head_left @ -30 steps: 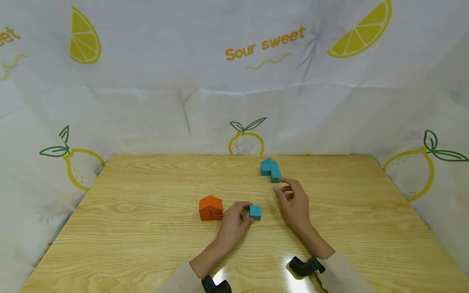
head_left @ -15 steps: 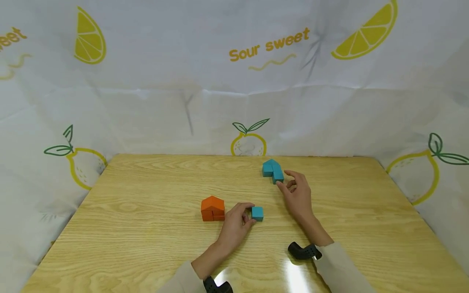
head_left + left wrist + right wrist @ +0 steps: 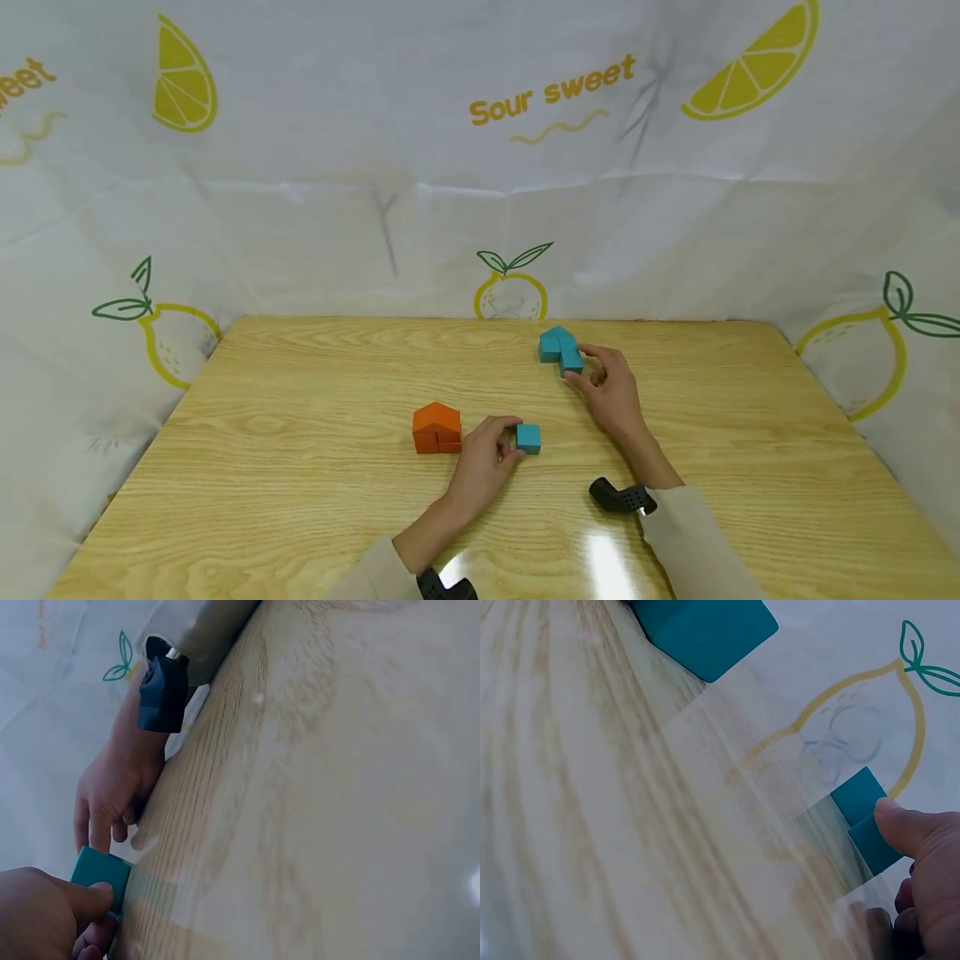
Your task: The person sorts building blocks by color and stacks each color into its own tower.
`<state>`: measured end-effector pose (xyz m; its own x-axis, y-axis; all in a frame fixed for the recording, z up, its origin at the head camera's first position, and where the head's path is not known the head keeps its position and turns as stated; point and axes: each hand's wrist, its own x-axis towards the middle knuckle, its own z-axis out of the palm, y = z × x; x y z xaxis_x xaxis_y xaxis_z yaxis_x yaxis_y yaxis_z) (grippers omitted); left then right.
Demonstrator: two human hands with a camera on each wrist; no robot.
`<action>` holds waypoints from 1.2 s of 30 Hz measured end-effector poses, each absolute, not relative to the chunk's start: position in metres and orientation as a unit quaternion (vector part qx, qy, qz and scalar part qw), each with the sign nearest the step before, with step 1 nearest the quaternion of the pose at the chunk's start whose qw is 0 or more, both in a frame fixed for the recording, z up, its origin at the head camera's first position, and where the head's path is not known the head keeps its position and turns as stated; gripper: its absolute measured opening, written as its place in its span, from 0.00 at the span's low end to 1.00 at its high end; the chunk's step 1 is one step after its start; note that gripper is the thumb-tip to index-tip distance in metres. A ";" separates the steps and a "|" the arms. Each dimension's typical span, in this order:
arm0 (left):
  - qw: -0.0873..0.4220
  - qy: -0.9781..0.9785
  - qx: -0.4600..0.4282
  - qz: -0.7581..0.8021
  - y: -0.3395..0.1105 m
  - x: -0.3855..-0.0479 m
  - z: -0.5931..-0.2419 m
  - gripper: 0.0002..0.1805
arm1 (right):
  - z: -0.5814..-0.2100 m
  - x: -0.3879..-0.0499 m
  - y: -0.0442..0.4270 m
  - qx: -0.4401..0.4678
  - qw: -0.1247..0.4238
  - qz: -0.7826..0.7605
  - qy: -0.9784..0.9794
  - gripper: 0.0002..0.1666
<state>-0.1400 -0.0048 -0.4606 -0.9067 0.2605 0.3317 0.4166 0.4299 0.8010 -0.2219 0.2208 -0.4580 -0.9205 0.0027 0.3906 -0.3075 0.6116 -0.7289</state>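
In the head view my left hand pinches a small blue cube on the wooden table between thumb and forefinger. The left wrist view has the thumb lying across the same cube. Farther back, my right hand has its thumb and forefinger around the near blue block, which adjoins another blue block with a peaked back. In the right wrist view, the thumb presses the edge of this near block. Left of my left hand stands a house shape of orange blocks with a pointed top.
The wooden table ends at the back against a white cloth printed with lemons, which also hangs at both sides. Each wrist wears a black band mount; the right mount sits above the table.
My right hand has moved slightly back and closed its thumb and forefinger on the near blue block. The left hand keeps its pinch on the cube. The head view has shifted a little.
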 end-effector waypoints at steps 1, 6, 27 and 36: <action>0.080 -0.841 -0.202 -0.495 -0.005 -0.140 -0.461 0.21 | -0.458 -0.222 0.221 0.089 0.178 0.431 -0.880 0.30; 0.083 -0.838 -0.206 -0.498 -0.005 -0.141 -0.460 0.21 | -0.457 -0.222 0.221 0.096 0.172 0.427 -0.882 0.29; 0.078 -0.841 -0.210 -0.492 -0.005 -0.140 -0.459 0.21 | -0.461 -0.221 0.222 0.096 0.182 0.408 -0.889 0.24; 0.080 -0.840 -0.211 -0.494 -0.005 -0.141 -0.462 0.21 | -0.458 -0.219 0.222 0.092 0.161 0.419 -0.889 0.25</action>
<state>-0.1410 -0.0053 -0.4616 -0.8981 0.2761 0.3424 0.4334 0.4234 0.7955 -0.2189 0.2222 -0.4582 -0.9315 -0.0287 0.3625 -0.2980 0.6315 -0.7158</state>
